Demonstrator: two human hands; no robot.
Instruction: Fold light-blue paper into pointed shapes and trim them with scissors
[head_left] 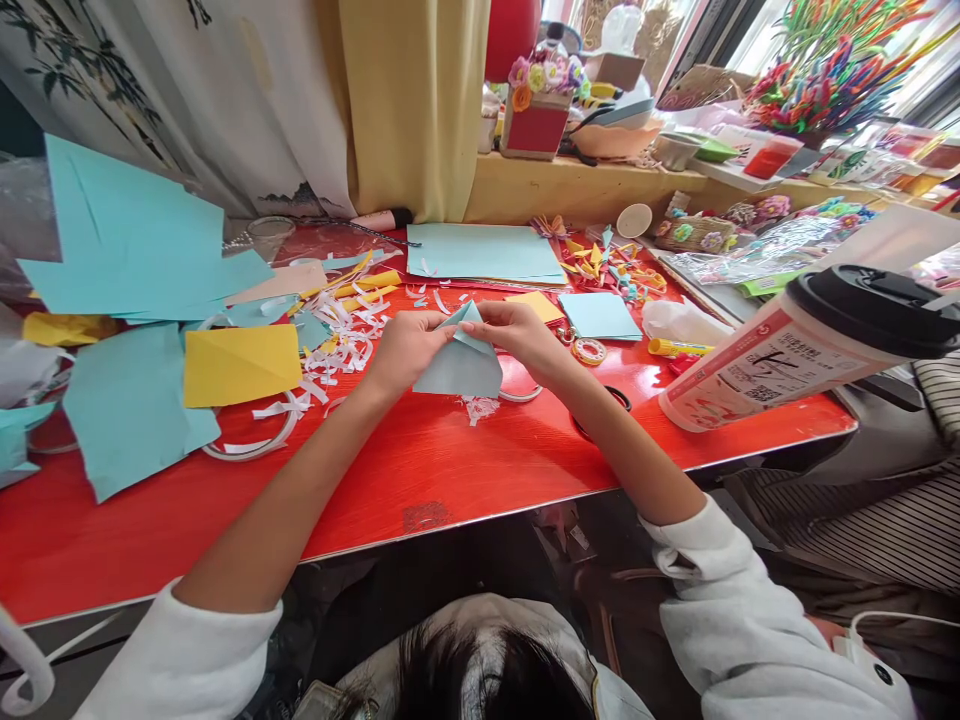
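A light blue piece of paper (459, 370) with a folded, pointed top is held up over the red table (360, 480). My left hand (411, 345) pinches its upper left edge. From the other side, my right hand (514, 328) grips it near the top right, with the thumb on the fold. Just below the paper lies a small heap of white shreds (480, 408). Behind my hands is a stack of light blue sheets (484, 253), and to the right of them a smaller pile of blue squares (600, 316).
A large cup with a black lid (780, 350) leans at the right. Creased yellow paper (242, 367), big blue sheets (135, 400) and white paper strips (352, 335) cover the left. A yellow marker (679, 348) and a black ring (619, 398) lie by my right forearm.
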